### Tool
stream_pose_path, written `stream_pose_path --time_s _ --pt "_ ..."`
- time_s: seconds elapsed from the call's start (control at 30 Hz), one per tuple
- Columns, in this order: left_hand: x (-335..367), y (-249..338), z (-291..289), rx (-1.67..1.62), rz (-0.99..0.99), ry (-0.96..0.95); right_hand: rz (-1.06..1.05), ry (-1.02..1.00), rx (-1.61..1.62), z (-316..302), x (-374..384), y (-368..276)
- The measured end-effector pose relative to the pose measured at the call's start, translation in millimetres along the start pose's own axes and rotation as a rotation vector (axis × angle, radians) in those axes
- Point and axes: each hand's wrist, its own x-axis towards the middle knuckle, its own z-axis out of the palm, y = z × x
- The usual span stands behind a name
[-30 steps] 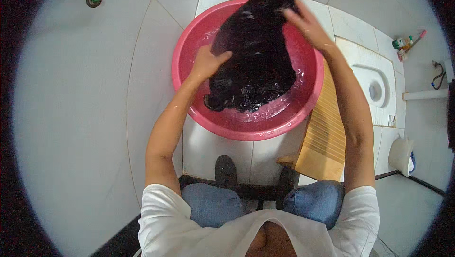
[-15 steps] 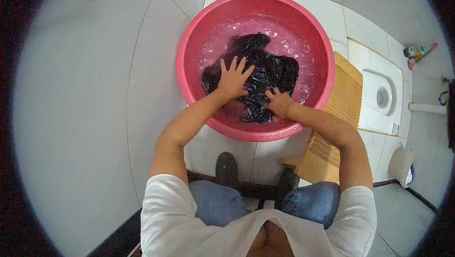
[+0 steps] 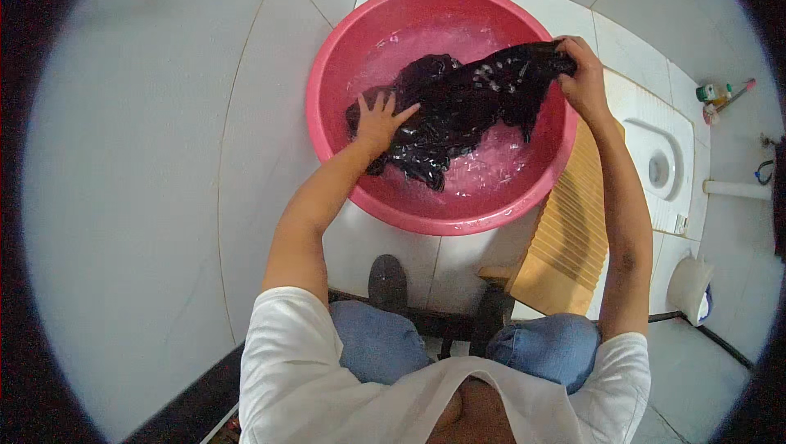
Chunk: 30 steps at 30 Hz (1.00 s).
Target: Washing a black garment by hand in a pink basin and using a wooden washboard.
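Note:
A wet black garment (image 3: 446,108) lies bunched in a round pink basin (image 3: 409,219) that holds some water; its exact kind does not show. My right hand (image 3: 583,76) grips one end of the cloth and holds it up over the basin's right rim, so that part stretches above the water. On the left side of the basin my left hand (image 3: 378,126) rests on the garment, fingers spread and flat. The lower part of the cloth sits in the water.
A yellow ribbed washboard (image 3: 565,239) leans against the basin's right side. Beyond it a white squat toilet (image 3: 655,157) is set in the tiled floor. A white bin (image 3: 690,288) stands at the right, near bottles and a brush (image 3: 729,100). A grey wall rises at the left.
My right hand has moved up and to the right, lifting one end of the black garment out of the water. My left hand has shifted slightly left, still on the cloth.

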Motion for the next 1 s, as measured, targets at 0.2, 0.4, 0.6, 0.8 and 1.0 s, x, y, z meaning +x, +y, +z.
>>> stream_pose_path --time_s 0.2,0.4,0.6,0.8,1.0 --pt "-6.2 -5.7 0.9 -0.001 -0.016 -0.016 0.022 -0.056 -0.515 34.6 -17.2 7.0" --pt "1.5 16.7 -17.0 -0.299 0.027 0.107 -0.155 -0.712 -0.507 117.3 -43.1 -1.3" --pt "3.8 25.7 -8.4 -0.266 0.064 0.082 -0.252 -0.855 -0.671 165.7 -48.5 -0.6" --pt "10.9 -12.0 13.1 -0.332 -0.056 0.127 -0.237 -0.765 -0.745 159.6 -91.2 68.8" --pt "10.8 -0.5 8.0 -0.327 0.042 -0.019 -0.185 -0.605 -0.828 169.9 -68.0 28.3"
